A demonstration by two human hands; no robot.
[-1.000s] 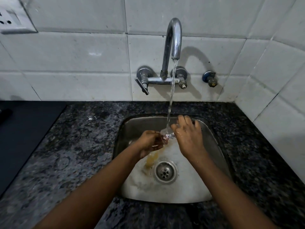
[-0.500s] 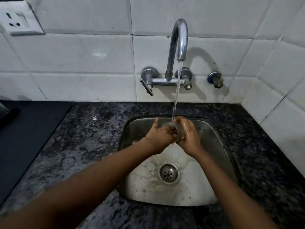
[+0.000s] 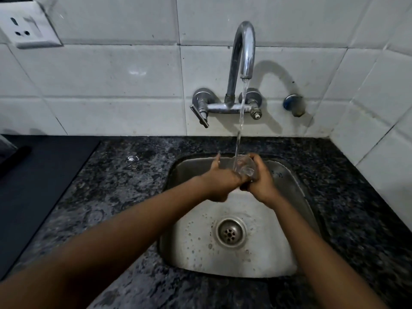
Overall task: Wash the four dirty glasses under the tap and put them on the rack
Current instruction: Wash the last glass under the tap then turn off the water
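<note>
A small clear glass sits between both hands over the steel sink, tilted with its mouth up toward the stream from the chrome tap. Water falls into it. My right hand grips the glass from the right, fingers curled round it. My left hand holds it from the left with the thumb sticking up; its fingers are hidden behind the glass. No other glasses and no rack are in view.
Dark speckled granite counter surrounds the sink, with a water puddle at the back left. A black mat lies at far left. The drain is below the hands. White tiled walls stand behind and to the right.
Both hands have closed together round the glass and lifted it a little toward the tap. The yellowish residue seen in the basin earlier has washed away.
</note>
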